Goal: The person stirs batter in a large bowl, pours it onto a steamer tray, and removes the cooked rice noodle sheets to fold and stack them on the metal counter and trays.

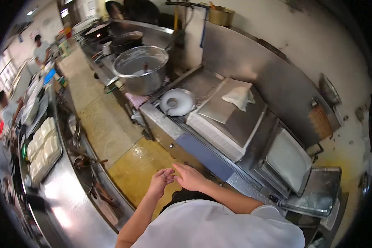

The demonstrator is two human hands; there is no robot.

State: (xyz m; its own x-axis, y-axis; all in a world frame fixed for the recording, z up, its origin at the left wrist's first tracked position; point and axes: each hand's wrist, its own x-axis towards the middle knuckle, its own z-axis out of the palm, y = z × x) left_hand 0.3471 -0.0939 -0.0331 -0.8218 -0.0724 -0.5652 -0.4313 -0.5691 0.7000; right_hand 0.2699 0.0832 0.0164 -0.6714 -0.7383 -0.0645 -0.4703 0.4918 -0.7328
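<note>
My left hand (161,182) and my right hand (189,177) are held close together in front of my waist, above the yellow floor. Nothing shows in either one. The right fingers are stretched out, pointing toward the left hand. On the left hand the fingers are loosely bent and somewhat apart. Nearest to my right hand is the steel counter, with a blue-grey strip (202,155) along its front. A metal lid (231,109) with a white cloth (239,97) on it covers a white-edged box there.
A large metal pot (130,82) stands beyond a round white lid or plate (184,108) bearing a small ladle or cup (171,102). Stacked trays (291,157) are at right. White slabs (43,144) lie on the left steel table (74,206). Several people work at far left.
</note>
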